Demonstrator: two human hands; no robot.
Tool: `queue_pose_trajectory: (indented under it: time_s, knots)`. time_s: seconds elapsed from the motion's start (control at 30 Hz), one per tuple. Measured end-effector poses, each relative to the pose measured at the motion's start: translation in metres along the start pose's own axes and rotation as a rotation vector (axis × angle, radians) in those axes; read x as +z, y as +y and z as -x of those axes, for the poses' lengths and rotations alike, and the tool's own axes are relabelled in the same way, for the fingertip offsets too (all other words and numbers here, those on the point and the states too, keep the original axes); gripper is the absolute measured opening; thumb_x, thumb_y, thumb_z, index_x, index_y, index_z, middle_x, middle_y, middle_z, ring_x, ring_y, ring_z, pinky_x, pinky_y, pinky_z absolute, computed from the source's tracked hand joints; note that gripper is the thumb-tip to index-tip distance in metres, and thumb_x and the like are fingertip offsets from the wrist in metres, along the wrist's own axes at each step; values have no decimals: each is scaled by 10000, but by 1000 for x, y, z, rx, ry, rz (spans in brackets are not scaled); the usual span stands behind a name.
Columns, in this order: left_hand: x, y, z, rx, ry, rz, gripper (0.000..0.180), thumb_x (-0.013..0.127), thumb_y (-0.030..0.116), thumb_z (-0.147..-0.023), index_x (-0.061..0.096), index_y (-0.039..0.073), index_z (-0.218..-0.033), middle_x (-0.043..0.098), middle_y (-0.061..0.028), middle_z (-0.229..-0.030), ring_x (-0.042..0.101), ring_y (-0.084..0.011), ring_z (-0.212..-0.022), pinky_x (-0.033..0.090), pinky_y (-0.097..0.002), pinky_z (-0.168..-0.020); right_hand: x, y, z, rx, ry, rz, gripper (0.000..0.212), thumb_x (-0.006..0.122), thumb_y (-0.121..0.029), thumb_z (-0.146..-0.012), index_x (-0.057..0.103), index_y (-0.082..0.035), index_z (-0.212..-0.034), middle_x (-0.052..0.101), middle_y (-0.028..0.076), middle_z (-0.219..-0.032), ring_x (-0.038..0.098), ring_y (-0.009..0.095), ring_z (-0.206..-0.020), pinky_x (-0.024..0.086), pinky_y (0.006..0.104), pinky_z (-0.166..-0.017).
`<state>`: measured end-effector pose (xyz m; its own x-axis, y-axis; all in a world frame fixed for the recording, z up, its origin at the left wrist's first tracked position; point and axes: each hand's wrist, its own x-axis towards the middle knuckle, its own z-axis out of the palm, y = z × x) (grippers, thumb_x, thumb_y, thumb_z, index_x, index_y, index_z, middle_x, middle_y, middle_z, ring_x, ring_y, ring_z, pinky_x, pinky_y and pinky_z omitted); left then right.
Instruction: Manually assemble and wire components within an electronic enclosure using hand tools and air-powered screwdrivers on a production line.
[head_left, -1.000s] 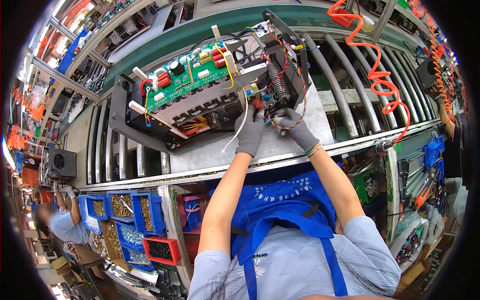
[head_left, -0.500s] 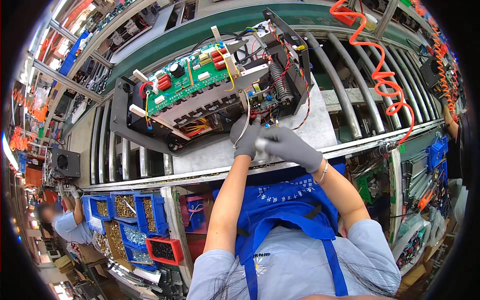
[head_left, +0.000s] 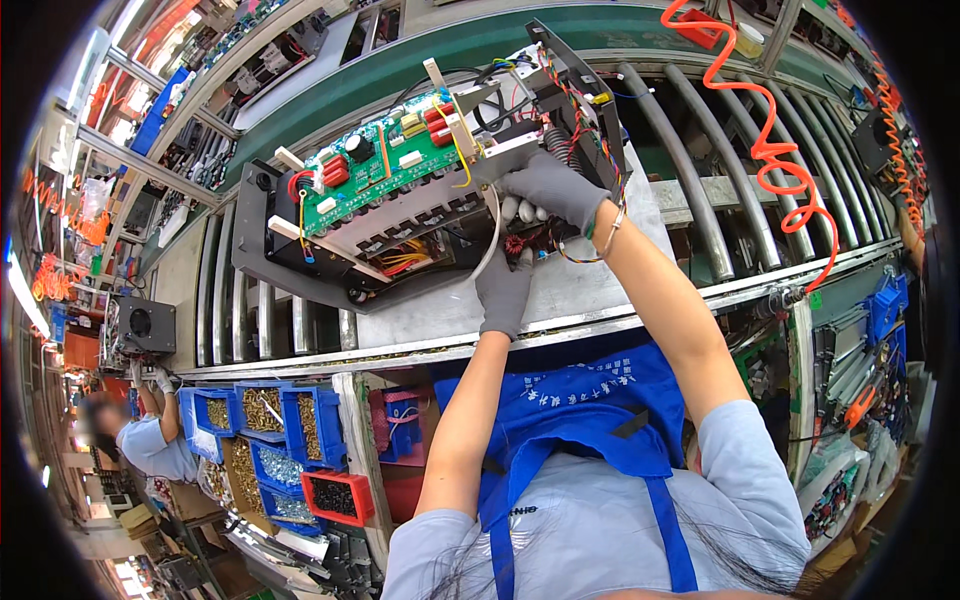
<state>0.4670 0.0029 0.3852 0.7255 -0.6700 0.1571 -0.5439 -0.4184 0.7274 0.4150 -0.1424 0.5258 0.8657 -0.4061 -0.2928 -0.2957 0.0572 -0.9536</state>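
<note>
The biggest thing on my feed is the roller conveyor (head_left: 703, 180), its metal bars running to both sides of the work, with a green belt (head_left: 310, 105) beyond. Across its middle I make out a pale flat surface (head_left: 410, 321), and on that sits the electrical unit (head_left: 400, 225), black-framed, its near side uncovered. Below the conveyor edge I get the wearer's blue apron (head_left: 570, 410). An orange coiled hose (head_left: 773, 150) hangs right of the unit, well apart from it. I read a green circuit board (head_left: 372, 190) along the unit's top left, carrying red and yellow components. Down at lower left are blue bins (head_left: 332, 430) of small hardware and a red bin (head_left: 362, 495) of dark pieces.

Both hands are gray-gloved. I have the right hand (head_left: 562, 188) reaching in at the unit's right part, fingers curled downward; I can't tell what they close on. The left hand (head_left: 503, 290) is lower, at the near edge, fingertips up by a small red wound part (head_left: 515, 243); whether it grips that, I can't tell. A thin white lead (head_left: 495, 235) curves down beside it.
</note>
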Motion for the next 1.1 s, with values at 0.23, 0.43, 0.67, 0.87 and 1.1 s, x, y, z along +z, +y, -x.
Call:
queue_pose_trajectory:
  time_s: [0.23,0.43,0.67,0.87,1.1]
  knots:
    - [12,-8,1,13,-17,15,404,688,307,-831,597,16,-1096,673,-169,-945,647,-313,-887,493,-389,-770,0,-2,2,50,66,18,235,543,-179,-870,643,32,-849,660,86,-628,516,83,-393,364,213,-330]
    - [19,-26,1,55,77,72,420,702,298,-817,593,24,-1115,669,-158,-964,648,-306,-876,496,-371,-770,-4,23,-7,-66,-193,-343,278,517,-257,-942,580,-37,-784,577,39,-586,444,58,-365,300,181,-307]
    - [-3,-3,16,22,-23,149,477,700,214,-823,544,20,-1229,648,-162,-1057,645,-275,-932,501,-366,-821,20,47,14,-197,-50,-551,256,529,-287,-941,570,-36,-918,586,37,-663,489,55,-457,350,176,-368]
    - [-17,6,59,-35,42,274,590,695,130,-814,457,41,-1347,580,-144,-1204,602,-233,-1014,500,-332,-850,25,74,68,-325,113,-402,284,506,-206,-953,563,21,-1113,669,129,-930,653,128,-695,503,195,-557]
    - [-45,41,66,25,-17,710,339,581,104,-919,547,16,-1244,644,-88,-1087,627,-127,-933,486,-247,-805,34,80,82,-268,144,-310,357,497,-75,-930,519,76,-1253,667,128,-1064,669,134,-846,537,212,-635]
